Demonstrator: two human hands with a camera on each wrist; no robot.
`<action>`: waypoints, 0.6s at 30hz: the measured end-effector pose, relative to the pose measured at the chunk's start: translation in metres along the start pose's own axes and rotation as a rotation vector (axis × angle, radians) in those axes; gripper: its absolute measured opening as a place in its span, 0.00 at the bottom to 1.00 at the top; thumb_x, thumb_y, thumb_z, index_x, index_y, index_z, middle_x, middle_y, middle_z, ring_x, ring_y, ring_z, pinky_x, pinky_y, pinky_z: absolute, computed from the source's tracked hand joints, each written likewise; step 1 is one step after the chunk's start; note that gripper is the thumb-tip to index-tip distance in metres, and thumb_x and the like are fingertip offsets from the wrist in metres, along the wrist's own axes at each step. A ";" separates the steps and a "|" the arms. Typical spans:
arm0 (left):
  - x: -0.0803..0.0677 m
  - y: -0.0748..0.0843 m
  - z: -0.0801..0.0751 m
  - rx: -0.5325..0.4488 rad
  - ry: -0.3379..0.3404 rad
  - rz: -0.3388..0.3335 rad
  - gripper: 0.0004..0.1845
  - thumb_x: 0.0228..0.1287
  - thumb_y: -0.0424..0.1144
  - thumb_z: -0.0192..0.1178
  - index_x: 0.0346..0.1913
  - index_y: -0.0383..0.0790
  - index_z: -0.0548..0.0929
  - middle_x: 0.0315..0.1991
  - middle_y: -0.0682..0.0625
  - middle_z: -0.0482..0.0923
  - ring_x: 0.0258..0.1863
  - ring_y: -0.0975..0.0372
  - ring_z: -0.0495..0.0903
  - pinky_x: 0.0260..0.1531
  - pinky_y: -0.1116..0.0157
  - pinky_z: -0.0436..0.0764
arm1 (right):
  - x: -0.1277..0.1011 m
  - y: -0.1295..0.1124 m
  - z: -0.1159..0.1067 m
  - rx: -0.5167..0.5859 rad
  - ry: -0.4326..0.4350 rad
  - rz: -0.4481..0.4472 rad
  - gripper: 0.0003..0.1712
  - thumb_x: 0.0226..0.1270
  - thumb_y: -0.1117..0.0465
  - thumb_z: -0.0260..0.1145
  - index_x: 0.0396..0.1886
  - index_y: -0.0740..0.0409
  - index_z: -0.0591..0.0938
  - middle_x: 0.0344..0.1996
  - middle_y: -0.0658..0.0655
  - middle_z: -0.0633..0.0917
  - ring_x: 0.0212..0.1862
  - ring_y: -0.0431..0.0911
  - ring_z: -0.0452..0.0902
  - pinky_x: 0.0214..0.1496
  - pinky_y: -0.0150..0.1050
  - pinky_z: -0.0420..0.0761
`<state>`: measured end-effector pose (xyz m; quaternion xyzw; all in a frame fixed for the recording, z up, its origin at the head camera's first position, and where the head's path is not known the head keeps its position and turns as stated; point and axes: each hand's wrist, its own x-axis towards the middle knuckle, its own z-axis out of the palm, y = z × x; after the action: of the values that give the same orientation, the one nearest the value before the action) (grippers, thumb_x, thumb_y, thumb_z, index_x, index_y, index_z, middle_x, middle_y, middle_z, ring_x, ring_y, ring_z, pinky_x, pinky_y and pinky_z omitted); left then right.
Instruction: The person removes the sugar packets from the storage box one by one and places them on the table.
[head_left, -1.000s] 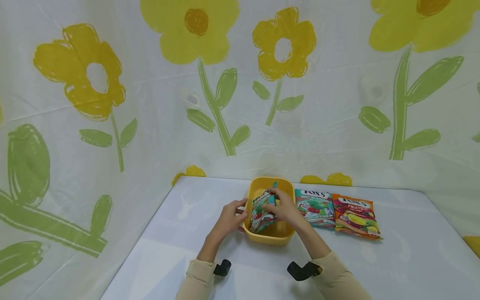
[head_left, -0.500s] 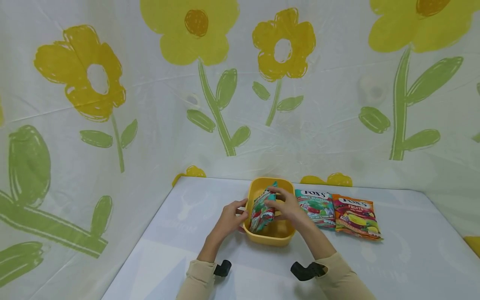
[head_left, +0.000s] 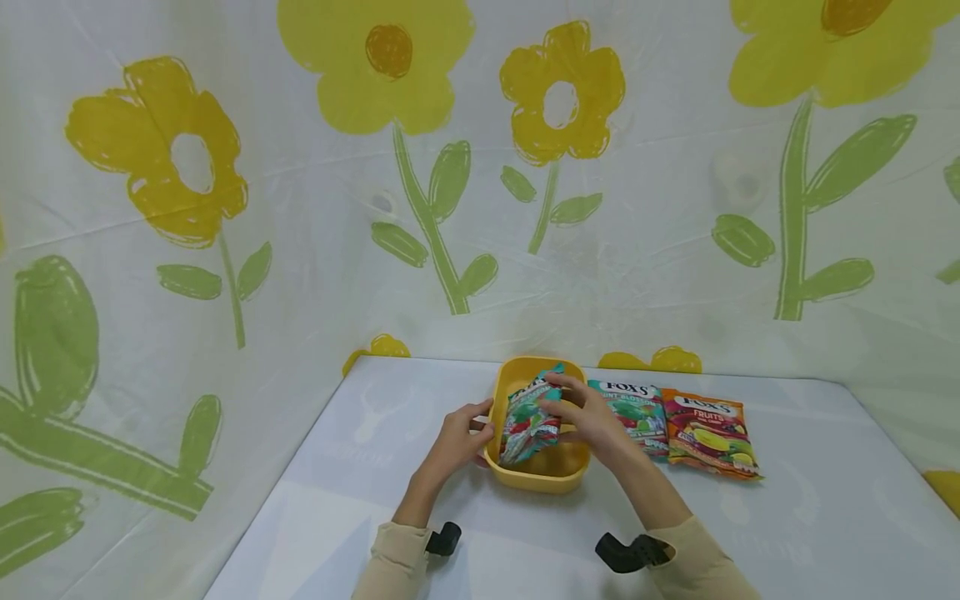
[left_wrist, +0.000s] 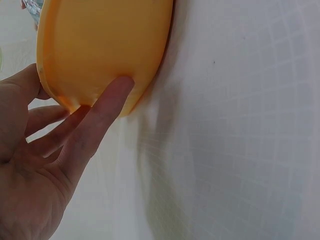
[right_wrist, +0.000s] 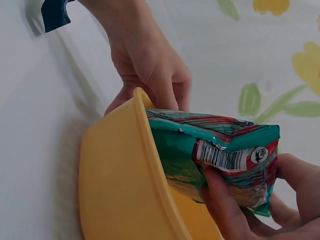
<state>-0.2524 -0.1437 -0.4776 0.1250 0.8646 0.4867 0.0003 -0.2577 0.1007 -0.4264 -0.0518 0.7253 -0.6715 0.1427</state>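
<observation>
My right hand (head_left: 588,417) pinches the green candy bag (head_left: 528,417), tilted inside the yellow bowl (head_left: 536,477). My left hand (head_left: 453,437), fingers straight, braces the bowl's left wall. I should keep that brace firm and lower the bag flat against the bowl's floor.

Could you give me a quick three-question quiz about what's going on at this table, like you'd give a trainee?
1. True or false: the right hand pinches a candy bag standing in the yellow tub.
2. What does the left hand touch? A) the orange bag B) the tub's outer wall C) nothing
3. Fill in: flat on the table, right of the tub, lie ___ more bags.

Key: 1 true; 2 B; 3 two, the green bag and the orange bag.
</observation>
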 end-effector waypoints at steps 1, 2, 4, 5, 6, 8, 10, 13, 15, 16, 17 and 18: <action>0.000 0.000 0.000 0.000 0.001 -0.001 0.27 0.68 0.36 0.57 0.70 0.37 0.70 0.60 0.39 0.77 0.53 0.48 0.81 0.23 0.67 0.87 | -0.002 0.000 -0.001 0.005 -0.002 -0.002 0.34 0.66 0.54 0.67 0.71 0.46 0.69 0.68 0.62 0.70 0.53 0.52 0.79 0.48 0.48 0.88; 0.000 0.000 0.000 0.001 0.002 -0.002 0.27 0.68 0.36 0.57 0.70 0.37 0.70 0.60 0.39 0.77 0.53 0.48 0.81 0.23 0.68 0.87 | -0.003 0.000 -0.003 0.007 -0.002 -0.002 0.34 0.66 0.53 0.67 0.70 0.45 0.69 0.68 0.62 0.70 0.53 0.52 0.79 0.48 0.48 0.88; -0.001 0.001 0.000 -0.011 -0.003 -0.006 0.28 0.68 0.35 0.57 0.70 0.36 0.69 0.60 0.38 0.76 0.54 0.47 0.81 0.22 0.67 0.87 | -0.006 0.001 -0.006 0.005 -0.001 -0.001 0.33 0.66 0.53 0.67 0.70 0.44 0.69 0.69 0.60 0.69 0.54 0.51 0.79 0.50 0.48 0.88; -0.001 0.002 0.000 -0.018 -0.006 -0.008 0.28 0.68 0.35 0.56 0.70 0.36 0.69 0.60 0.38 0.76 0.54 0.47 0.81 0.21 0.66 0.87 | -0.007 0.001 -0.007 0.003 0.002 -0.001 0.33 0.66 0.52 0.67 0.70 0.43 0.69 0.69 0.60 0.69 0.54 0.51 0.78 0.50 0.48 0.88; -0.002 0.002 0.000 -0.029 -0.009 -0.009 0.28 0.68 0.34 0.56 0.70 0.36 0.69 0.61 0.38 0.76 0.54 0.47 0.81 0.21 0.65 0.87 | -0.009 0.000 -0.009 0.003 0.003 -0.001 0.33 0.66 0.52 0.67 0.70 0.43 0.70 0.69 0.59 0.69 0.55 0.51 0.78 0.51 0.48 0.88; -0.002 0.003 0.000 -0.044 -0.012 -0.011 0.28 0.68 0.33 0.56 0.70 0.35 0.69 0.61 0.37 0.75 0.54 0.46 0.80 0.21 0.64 0.87 | -0.012 0.000 -0.012 -0.007 0.003 -0.012 0.34 0.65 0.51 0.68 0.70 0.43 0.70 0.70 0.59 0.69 0.56 0.52 0.77 0.52 0.49 0.87; -0.002 0.003 0.000 -0.055 -0.014 -0.011 0.28 0.68 0.33 0.56 0.70 0.35 0.68 0.61 0.36 0.75 0.54 0.46 0.80 0.20 0.63 0.88 | -0.015 0.000 -0.016 -0.011 0.002 -0.028 0.34 0.65 0.50 0.68 0.70 0.44 0.69 0.70 0.59 0.68 0.57 0.53 0.76 0.53 0.51 0.87; -0.002 0.002 0.000 -0.054 -0.017 -0.013 0.28 0.68 0.32 0.55 0.71 0.35 0.68 0.61 0.37 0.75 0.54 0.46 0.80 0.20 0.64 0.88 | -0.019 0.001 -0.021 -0.013 -0.004 -0.039 0.35 0.65 0.49 0.67 0.71 0.44 0.68 0.71 0.60 0.67 0.59 0.55 0.75 0.55 0.53 0.86; -0.002 0.002 0.001 -0.055 -0.017 -0.011 0.28 0.68 0.32 0.55 0.71 0.34 0.68 0.61 0.36 0.75 0.54 0.46 0.80 0.20 0.64 0.88 | -0.022 0.002 -0.025 -0.003 -0.003 -0.032 0.35 0.65 0.49 0.67 0.71 0.43 0.68 0.71 0.60 0.67 0.59 0.55 0.74 0.55 0.52 0.85; -0.002 0.002 0.001 -0.058 -0.018 -0.011 0.28 0.68 0.32 0.55 0.71 0.34 0.68 0.61 0.36 0.75 0.54 0.46 0.80 0.21 0.64 0.88 | -0.023 0.003 -0.026 0.003 -0.003 -0.025 0.35 0.65 0.49 0.67 0.71 0.42 0.68 0.71 0.59 0.67 0.60 0.54 0.74 0.56 0.52 0.85; -0.002 0.002 0.001 -0.061 -0.018 -0.011 0.28 0.68 0.32 0.55 0.71 0.35 0.68 0.61 0.36 0.75 0.54 0.46 0.80 0.21 0.64 0.88 | -0.024 0.004 -0.028 0.005 -0.007 -0.023 0.36 0.66 0.49 0.67 0.72 0.41 0.67 0.71 0.59 0.66 0.60 0.54 0.73 0.56 0.51 0.85; -0.002 0.002 0.001 -0.064 -0.019 -0.010 0.28 0.68 0.32 0.55 0.71 0.35 0.68 0.61 0.36 0.75 0.54 0.46 0.80 0.21 0.64 0.88 | -0.026 0.004 -0.030 0.010 -0.006 -0.019 0.36 0.66 0.48 0.67 0.72 0.40 0.67 0.71 0.59 0.66 0.59 0.54 0.73 0.56 0.51 0.85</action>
<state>-0.2494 -0.1425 -0.4762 0.1250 0.8492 0.5129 0.0149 -0.2407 0.1364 -0.4250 -0.0600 0.7210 -0.6762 0.1385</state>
